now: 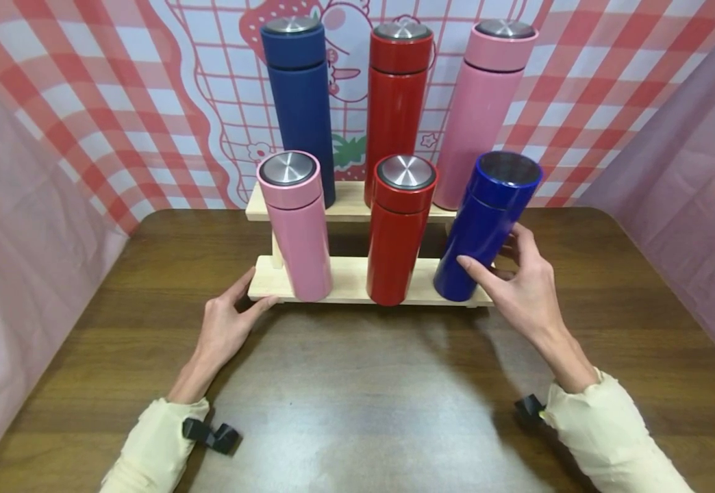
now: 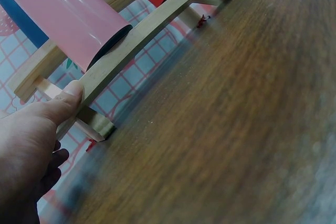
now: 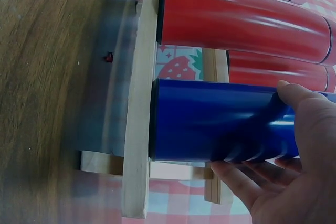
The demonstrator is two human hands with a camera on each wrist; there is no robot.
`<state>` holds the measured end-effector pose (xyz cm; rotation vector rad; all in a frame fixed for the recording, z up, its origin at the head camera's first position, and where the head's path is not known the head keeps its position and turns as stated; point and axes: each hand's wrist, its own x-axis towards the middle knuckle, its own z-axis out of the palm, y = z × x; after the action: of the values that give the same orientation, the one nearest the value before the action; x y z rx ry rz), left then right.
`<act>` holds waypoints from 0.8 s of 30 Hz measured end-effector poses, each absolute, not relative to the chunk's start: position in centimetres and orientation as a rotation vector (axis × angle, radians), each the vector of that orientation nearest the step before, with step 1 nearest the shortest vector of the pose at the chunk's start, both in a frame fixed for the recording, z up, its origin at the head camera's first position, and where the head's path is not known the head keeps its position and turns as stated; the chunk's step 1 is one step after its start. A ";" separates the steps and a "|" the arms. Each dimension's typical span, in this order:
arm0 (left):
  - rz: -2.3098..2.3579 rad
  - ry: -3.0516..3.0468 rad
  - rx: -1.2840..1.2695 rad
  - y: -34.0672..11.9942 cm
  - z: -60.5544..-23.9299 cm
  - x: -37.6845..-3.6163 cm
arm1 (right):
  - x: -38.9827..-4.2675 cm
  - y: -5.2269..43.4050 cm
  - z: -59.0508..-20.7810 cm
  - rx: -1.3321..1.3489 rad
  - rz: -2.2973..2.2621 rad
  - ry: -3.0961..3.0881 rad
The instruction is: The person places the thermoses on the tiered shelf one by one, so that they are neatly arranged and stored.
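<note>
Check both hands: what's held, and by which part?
Right hand grips the front blue cylindrical metal flask around its lower body. Left hand only touches the pale wooden rack.

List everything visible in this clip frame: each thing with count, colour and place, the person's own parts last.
blue flask: 1, blue, front shelf right end, held by the right hand.
red flask: 1, red, front shelf middle.
pink flask: 1, pink, front shelf left.
back-row flasks: 3, blue, red, pink from left to right, upper shelf.
wooden rack: 1, pale wood, two steps, on the table.
table: 1, dark brown wood.
checked backdrop: 1, red and white with strawberry print, behind the rack.
left hand: thumb on the rack's left front corner.
right hand: fingers around the blue flask.
</note>
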<state>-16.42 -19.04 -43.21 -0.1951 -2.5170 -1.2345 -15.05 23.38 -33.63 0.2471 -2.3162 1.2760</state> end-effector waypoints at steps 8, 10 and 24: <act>-1.239 -2.516 -0.192 -19.1 -43.2 -16.5 | -15.1 23.4 -33.7 0.263 1.291 -2.318; -1.239 -2.515 -0.190 -19.1 -43.2 -16.4 | -15.1 23.4 -33.7 0.265 1.298 -2.322; -1.133 -2.534 -0.224 -19.6 -43.2 -15.9 | -12.8 25.8 -36.0 0.216 1.142 -2.462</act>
<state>-15.89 -19.59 -43.17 -0.2240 -2.5343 -1.1332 -12.83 25.85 -35.96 0.2158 -2.4620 1.1420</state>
